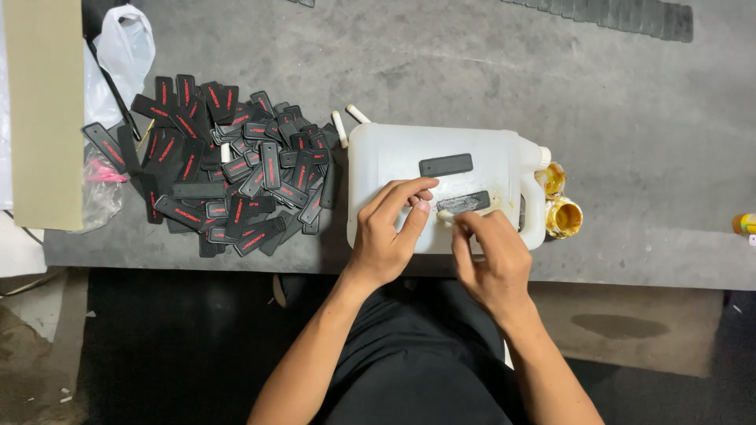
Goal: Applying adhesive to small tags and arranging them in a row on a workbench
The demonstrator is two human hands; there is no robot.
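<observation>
A white plastic jug [394, 157] lies on its side on the grey table. Two black rubber patches rest on it: one [446, 164] flat near the top, another [465, 202] lower, its face smeared with a pale coating. My left hand [387, 236] has its fingertips pressed at the left end of the lower patch. My right hand [492, 260] holds a thin pale stick [446, 214] whose tip touches that patch.
A big heap of black patches with red print [228, 165] covers the table to the left. A small tin of yellow glue [564, 216] stands beside the jug's neck. A clear plastic bag [126, 47] and a cardboard sheet [43, 110] lie at far left.
</observation>
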